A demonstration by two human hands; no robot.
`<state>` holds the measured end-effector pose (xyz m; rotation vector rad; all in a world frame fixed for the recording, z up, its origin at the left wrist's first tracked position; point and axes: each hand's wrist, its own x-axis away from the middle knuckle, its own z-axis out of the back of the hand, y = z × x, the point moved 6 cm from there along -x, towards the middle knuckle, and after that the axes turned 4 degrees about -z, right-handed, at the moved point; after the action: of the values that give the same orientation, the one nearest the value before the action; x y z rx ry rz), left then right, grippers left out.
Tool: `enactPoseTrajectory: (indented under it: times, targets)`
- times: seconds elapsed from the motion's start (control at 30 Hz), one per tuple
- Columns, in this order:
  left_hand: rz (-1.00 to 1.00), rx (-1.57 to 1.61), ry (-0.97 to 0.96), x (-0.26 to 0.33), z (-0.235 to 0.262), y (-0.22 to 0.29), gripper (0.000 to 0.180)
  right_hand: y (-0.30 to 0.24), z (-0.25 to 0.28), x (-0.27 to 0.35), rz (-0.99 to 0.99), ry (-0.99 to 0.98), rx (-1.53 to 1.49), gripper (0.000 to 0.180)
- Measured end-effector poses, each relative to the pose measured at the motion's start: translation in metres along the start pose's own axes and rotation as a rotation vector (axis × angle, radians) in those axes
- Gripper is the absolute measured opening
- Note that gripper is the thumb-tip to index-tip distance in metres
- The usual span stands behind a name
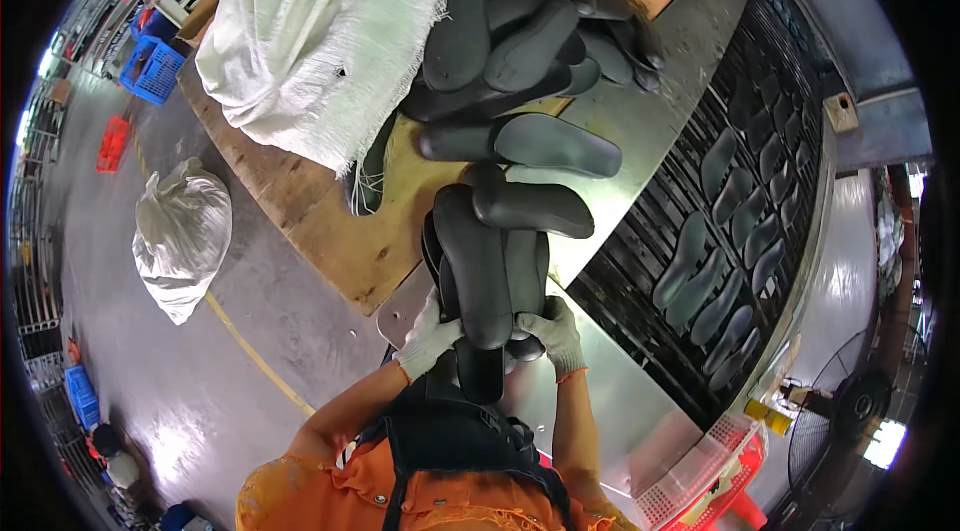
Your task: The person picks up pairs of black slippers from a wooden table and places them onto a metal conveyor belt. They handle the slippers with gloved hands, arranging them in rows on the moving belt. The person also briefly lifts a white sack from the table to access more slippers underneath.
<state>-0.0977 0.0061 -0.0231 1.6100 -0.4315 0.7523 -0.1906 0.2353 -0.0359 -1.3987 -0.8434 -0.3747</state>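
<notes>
A small stack of black insoles lies at the near edge of the table, its lower ends close to my body. My left hand, in a white knit glove, is closed on the left side of these insoles. Across from it, my gloved right hand grips the insoles' right edge, thumb on top. Another insole lies crosswise over the far end of the stack. Beyond it, a grey-black insole points right, in front of a large heap of insoles. The undersides of the held ones are hidden.
A white woven sack covers the table's far left. To the right, a slatted dark conveyor carries rows of insoles. A pink plastic basket and a fan stand near right. A tied sack sits on the floor.
</notes>
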Motion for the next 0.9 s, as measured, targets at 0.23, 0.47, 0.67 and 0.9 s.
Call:
enactPoseTrajectory:
  times: [0.23, 0.47, 0.67, 0.9]
  targets:
    - [-0.102, 0.133, 0.210, 0.016, 0.036, 0.009, 0.068, -0.037, -0.007, 0.049, 0.069, 0.187, 0.375, 0.062]
    - [-0.227, -0.345, 0.338, 0.006, 0.049, 0.030, 0.098, -0.055, -0.062, 0.068, 0.328, 0.223, 0.825, 0.045]
    - [-0.243, -0.185, 0.208, -0.008, 0.070, 0.024, 0.107, -0.066, -0.084, 0.078, 0.394, 0.213, 0.824, 0.045]
    - [-0.211, 0.109, 0.086, -0.004, 0.074, 0.019, 0.099, -0.077, -0.088, 0.091, 0.516, 0.216, 0.698, 0.039]
